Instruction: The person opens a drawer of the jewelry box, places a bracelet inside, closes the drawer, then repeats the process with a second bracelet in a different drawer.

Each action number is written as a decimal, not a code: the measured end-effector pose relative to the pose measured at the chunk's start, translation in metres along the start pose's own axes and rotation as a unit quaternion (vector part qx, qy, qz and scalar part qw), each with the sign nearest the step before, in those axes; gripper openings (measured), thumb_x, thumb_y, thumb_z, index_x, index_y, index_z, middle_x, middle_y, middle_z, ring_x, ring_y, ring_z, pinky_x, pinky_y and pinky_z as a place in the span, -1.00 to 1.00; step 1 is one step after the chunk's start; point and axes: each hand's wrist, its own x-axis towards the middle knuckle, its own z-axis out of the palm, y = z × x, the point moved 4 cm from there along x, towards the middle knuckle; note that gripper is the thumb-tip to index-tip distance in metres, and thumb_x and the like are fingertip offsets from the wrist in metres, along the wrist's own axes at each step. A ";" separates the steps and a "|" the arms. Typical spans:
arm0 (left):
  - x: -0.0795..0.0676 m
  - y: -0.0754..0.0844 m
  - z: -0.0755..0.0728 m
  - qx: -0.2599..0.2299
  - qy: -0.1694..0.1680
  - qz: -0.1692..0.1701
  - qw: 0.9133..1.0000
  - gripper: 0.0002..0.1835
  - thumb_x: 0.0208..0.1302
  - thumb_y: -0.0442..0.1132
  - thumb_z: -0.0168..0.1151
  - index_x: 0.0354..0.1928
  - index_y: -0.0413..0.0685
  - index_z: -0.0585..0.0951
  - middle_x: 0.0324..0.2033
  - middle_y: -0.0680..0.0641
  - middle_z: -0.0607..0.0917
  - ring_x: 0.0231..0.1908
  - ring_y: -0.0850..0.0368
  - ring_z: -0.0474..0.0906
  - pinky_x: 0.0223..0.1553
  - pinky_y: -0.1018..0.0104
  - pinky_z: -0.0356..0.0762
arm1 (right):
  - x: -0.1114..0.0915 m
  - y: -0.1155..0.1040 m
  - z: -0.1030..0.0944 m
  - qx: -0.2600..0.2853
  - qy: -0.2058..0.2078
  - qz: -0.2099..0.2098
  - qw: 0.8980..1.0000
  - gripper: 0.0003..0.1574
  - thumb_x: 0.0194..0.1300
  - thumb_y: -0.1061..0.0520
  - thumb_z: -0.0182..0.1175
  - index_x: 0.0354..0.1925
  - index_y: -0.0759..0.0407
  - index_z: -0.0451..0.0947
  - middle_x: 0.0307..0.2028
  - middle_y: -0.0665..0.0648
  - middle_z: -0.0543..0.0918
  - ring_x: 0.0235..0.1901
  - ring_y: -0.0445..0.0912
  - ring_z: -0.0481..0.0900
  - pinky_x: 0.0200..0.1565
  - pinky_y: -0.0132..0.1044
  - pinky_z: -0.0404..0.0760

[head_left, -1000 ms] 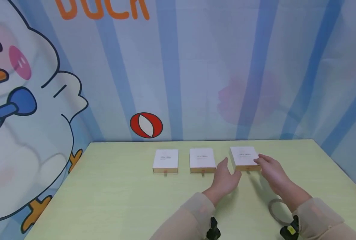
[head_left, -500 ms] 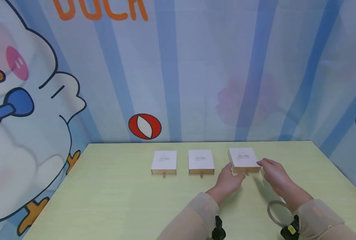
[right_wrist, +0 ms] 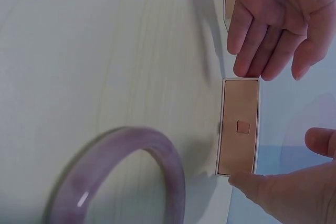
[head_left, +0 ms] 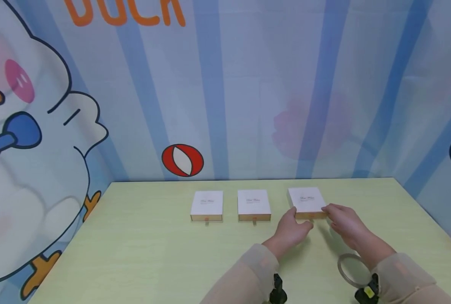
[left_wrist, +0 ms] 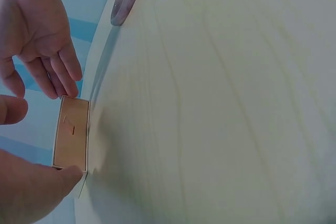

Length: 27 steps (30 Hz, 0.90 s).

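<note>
Three white square boxes with tan fronts and small pull tabs stand in a row on the table. My left hand (head_left: 291,231) touches the left side of the rightmost box (head_left: 306,199) with extended fingers, thumb apart in front. Against the box's right side, my right hand (head_left: 347,223) also lays its fingertips. In the left wrist view, the tan box front (left_wrist: 72,135) sits between the fingers of both hands. The right wrist view shows the same front (right_wrist: 239,127) and its tab, with straight left fingers at its upper end.
The middle box (head_left: 254,202) and the left box (head_left: 207,203) stand to the left. A pale purple bangle (head_left: 342,274) hangs around the right wrist. Behind the table (head_left: 145,249) rises a blue striped backdrop (head_left: 244,93) with a cartoon duck.
My left hand has moved right, from between the middle and right boxes to the rightmost box's left side. The right hand has shifted slightly at the box's right side.
</note>
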 end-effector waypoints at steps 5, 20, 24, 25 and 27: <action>-0.001 -0.002 -0.004 -0.022 0.020 0.000 1.000 -0.31 0.14 -0.16 0.25 0.30 -0.27 0.32 0.23 -0.23 0.46 0.24 -0.09 0.37 0.22 0.06 0.36 | -0.001 0.001 0.002 -0.003 -0.003 0.001 1.000 -0.16 0.42 0.03 -0.23 0.39 0.55 -0.25 0.42 0.50 -0.26 0.41 0.35 -0.25 0.39 0.12 -0.05; 0.003 -0.008 -0.017 -0.049 0.070 -0.004 0.996 -0.68 0.22 -0.34 0.15 0.00 -0.28 0.60 -0.05 -0.17 0.67 -0.03 0.06 0.58 -0.02 0.19 0.55 | -0.006 0.001 0.007 -0.004 -0.012 -0.004 1.000 -0.16 0.43 0.06 -0.20 0.38 0.57 -0.26 0.41 0.51 -0.25 0.42 0.33 -0.24 0.39 0.08 -0.04; 0.003 -0.011 -0.021 -0.042 0.090 -0.019 0.995 -0.76 0.21 -0.31 0.18 -0.10 -0.22 0.66 -0.17 -0.10 0.70 -0.12 0.10 0.58 -0.08 0.21 0.55 | -0.009 0.002 0.009 -0.004 -0.024 -0.010 1.000 -0.18 0.44 0.07 -0.24 0.37 0.59 -0.28 0.41 0.52 -0.23 0.42 0.33 -0.24 0.39 0.08 -0.06; 0.002 -0.012 -0.021 -0.041 0.094 -0.023 0.994 -0.78 0.20 -0.30 0.20 -0.13 -0.21 0.66 -0.20 -0.09 0.70 -0.15 0.10 0.59 -0.09 0.21 0.55 | -0.010 0.003 0.009 -0.003 -0.027 -0.010 1.000 -0.18 0.45 0.07 -0.25 0.37 0.59 -0.29 0.41 0.52 -0.23 0.42 0.32 -0.24 0.39 0.08 -0.06; 0.002 -0.013 -0.022 -0.044 0.102 -0.030 0.993 -0.81 0.18 -0.30 0.22 -0.18 -0.19 0.67 -0.27 -0.08 0.69 -0.22 0.12 0.59 -0.15 0.24 0.56 | -0.011 0.003 0.010 -0.004 -0.032 -0.011 0.999 -0.19 0.46 0.06 -0.28 0.37 0.59 -0.29 0.41 0.52 -0.23 0.42 0.31 -0.25 0.39 0.08 -0.06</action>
